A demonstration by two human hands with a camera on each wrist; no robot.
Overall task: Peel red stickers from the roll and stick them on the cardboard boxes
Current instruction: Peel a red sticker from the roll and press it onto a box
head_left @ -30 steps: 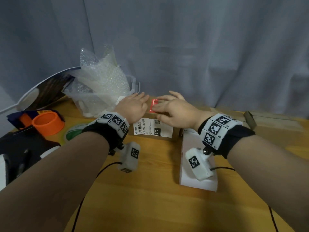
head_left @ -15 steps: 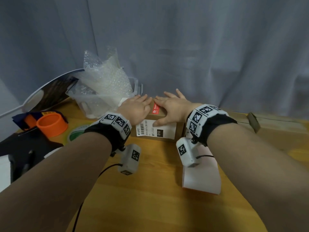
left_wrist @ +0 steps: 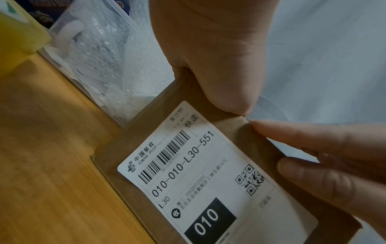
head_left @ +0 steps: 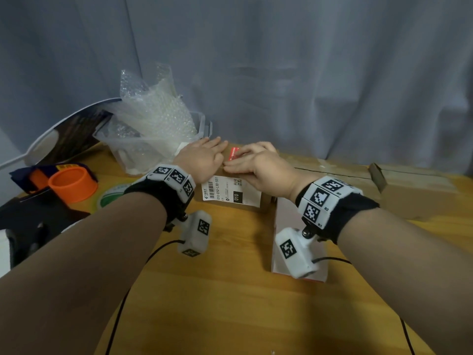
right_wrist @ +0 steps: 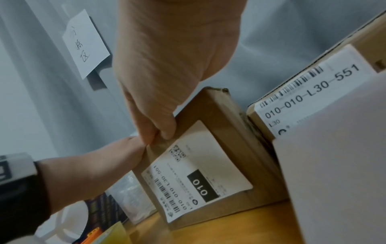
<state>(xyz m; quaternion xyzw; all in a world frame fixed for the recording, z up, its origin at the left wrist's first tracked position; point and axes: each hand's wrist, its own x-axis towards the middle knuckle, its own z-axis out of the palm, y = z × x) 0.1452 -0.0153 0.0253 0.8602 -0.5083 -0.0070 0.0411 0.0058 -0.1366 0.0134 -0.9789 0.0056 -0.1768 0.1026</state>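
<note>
A small cardboard box (head_left: 265,201) with a white shipping label (head_left: 230,193) stands at the back of the wooden table. A red sticker (head_left: 234,152) lies on its top. My left hand (head_left: 204,157) rests flat on the left part of the top, its thumb (left_wrist: 225,85) at the front upper edge. My right hand (head_left: 245,160) presses its straight fingers (left_wrist: 303,138) on the near part of the sticker. The same box (right_wrist: 234,132) shows in the right wrist view. No sticker roll shows clearly.
A white flat pack (head_left: 286,219) lies under my right wrist. A larger cardboard box (head_left: 409,193) sits to the right. A clear bin of bubble wrap (head_left: 153,134), an orange ring (head_left: 73,184), a tape roll (head_left: 112,198) and black items (head_left: 33,221) crowd the left.
My right hand lay palm-flat over the box top half a second ago; it has drawn back so its fingers lie on the sticker. The left hand stays on the box.
</note>
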